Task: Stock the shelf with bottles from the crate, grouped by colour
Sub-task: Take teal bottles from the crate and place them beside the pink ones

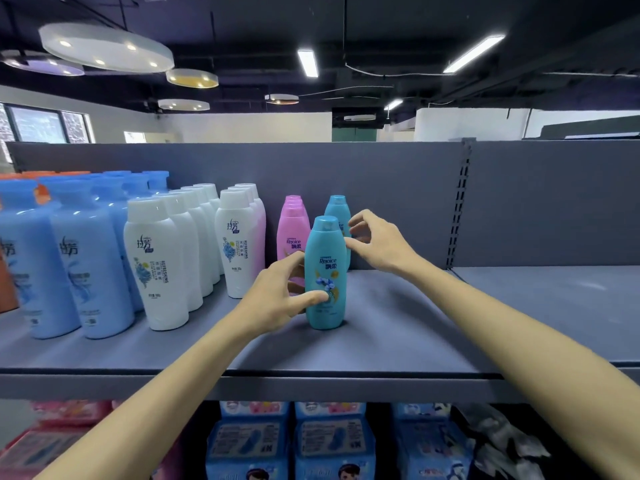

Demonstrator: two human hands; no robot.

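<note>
A teal bottle [325, 271] stands upright on the grey shelf [398, 334]. My left hand [277, 299] grips its lower body, thumb across the front and fingers behind. My right hand [375, 240] hovers at its upper right with fingers loosely curled, fingertips at or just off the bottle's shoulder, holding nothing. A second teal bottle [337, 209] stands behind it by the back panel. A row of pink bottles [292, 230] stands just to the left. The crate is out of view.
Further left stand rows of white bottles [156, 265] and light blue bottles [86, 271]. The shelf to the right of the teal bottles is bare up to a slotted upright [459, 209]. Blue packs [332, 441] fill the shelf below.
</note>
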